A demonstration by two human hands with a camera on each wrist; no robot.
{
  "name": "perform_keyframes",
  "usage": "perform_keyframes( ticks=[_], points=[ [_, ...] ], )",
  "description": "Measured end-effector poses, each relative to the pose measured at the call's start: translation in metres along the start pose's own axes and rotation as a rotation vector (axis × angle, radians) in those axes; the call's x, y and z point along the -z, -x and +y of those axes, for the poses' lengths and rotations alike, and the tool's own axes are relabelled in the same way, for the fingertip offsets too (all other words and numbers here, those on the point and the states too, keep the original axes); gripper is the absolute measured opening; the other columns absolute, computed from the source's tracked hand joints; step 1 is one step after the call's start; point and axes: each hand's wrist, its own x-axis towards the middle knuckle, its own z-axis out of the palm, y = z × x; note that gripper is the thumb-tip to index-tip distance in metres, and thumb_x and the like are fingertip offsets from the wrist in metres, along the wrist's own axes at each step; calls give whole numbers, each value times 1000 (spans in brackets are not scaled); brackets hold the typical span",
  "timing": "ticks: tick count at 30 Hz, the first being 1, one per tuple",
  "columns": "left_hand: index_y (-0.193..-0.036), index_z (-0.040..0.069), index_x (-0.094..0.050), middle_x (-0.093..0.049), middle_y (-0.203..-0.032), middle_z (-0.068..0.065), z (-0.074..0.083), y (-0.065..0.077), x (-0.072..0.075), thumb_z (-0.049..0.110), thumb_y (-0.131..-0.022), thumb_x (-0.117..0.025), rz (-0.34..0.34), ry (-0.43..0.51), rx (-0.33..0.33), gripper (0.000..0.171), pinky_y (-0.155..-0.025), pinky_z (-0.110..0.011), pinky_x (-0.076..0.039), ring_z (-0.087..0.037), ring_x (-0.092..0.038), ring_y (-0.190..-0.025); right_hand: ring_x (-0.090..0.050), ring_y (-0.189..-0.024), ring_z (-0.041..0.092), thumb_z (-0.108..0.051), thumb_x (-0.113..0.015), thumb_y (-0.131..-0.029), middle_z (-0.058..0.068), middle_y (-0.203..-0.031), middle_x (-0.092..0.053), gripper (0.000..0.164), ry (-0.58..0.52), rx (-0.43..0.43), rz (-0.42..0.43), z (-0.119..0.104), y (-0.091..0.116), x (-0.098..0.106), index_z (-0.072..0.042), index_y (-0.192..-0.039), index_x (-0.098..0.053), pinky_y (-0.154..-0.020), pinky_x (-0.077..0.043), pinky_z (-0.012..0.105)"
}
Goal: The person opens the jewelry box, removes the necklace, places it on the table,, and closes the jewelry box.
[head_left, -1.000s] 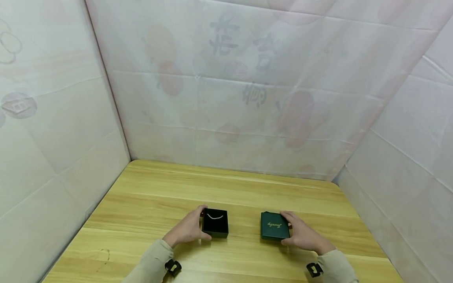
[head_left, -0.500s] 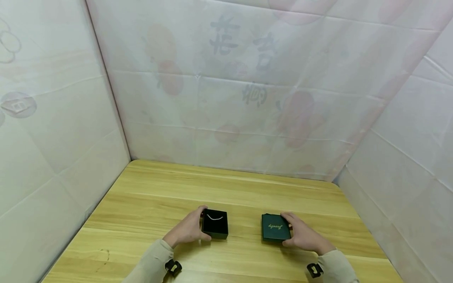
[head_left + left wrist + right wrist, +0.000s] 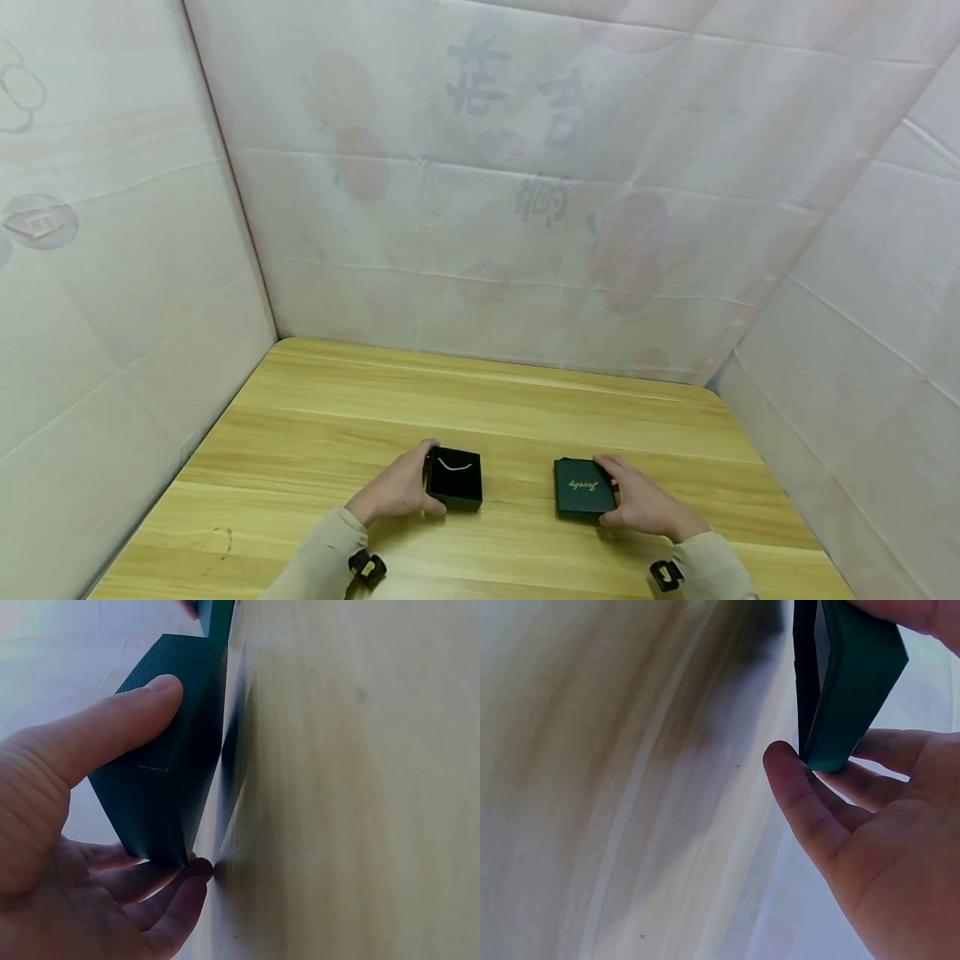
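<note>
In the head view, my left hand (image 3: 402,485) grips the left side of a small dark green jewelry box base (image 3: 462,504). It has a black lining (image 3: 457,486) with a thin whitish cord or chain (image 3: 453,466) across its far part. The left wrist view shows the thumb (image 3: 127,724) along one side of the box base (image 3: 161,761), with fingers at the opposite side. My right hand (image 3: 643,502) holds the green box lid (image 3: 583,497), lettered in gold, by its right side. Up close, the lid (image 3: 855,690) shows a dark layer along its table-facing side.
The wooden table (image 3: 480,400) lies under both hands, with bare wood between the two box parts. Pale patterned cloth (image 3: 480,208) hangs behind the table, and white cloth walls (image 3: 120,250) stand at both sides. Black wrist mounts (image 3: 367,568) sit below the sleeves.
The lid has moved slightly toward me with my right hand. The box base's far edge has come a little nearer, and it looks slightly more tilted. Both hands keep their grip.
</note>
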Motion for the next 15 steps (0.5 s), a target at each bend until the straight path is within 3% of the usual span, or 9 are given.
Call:
perform_keyframes(
  ticks=[5, 15],
  points=[
    [-133, 0, -26, -52, -112, -8, -1, 0, 0, 32, -57, -81, -6, 3, -4, 100, -87, -40, -38, -21, -50, -99, -44, -104, 29, -26, -76, -61, 17, -131, -30, 93, 15, -4, -8, 2, 0, -1, 3, -135, -26, -76, -42, 41],
    [-135, -3, -22, -35, -130, -18, 0, 1, -3, 30, -58, -81, -38, -8, -14, 102, -93, -46, -30, -33, -34, -117, -45, -103, 28, -20, -76, -59, 17, -131, -30, 94, 23, 3, -10, 6, 0, -2, 3, -135, -27, -76, -42, 39]
  ],
)
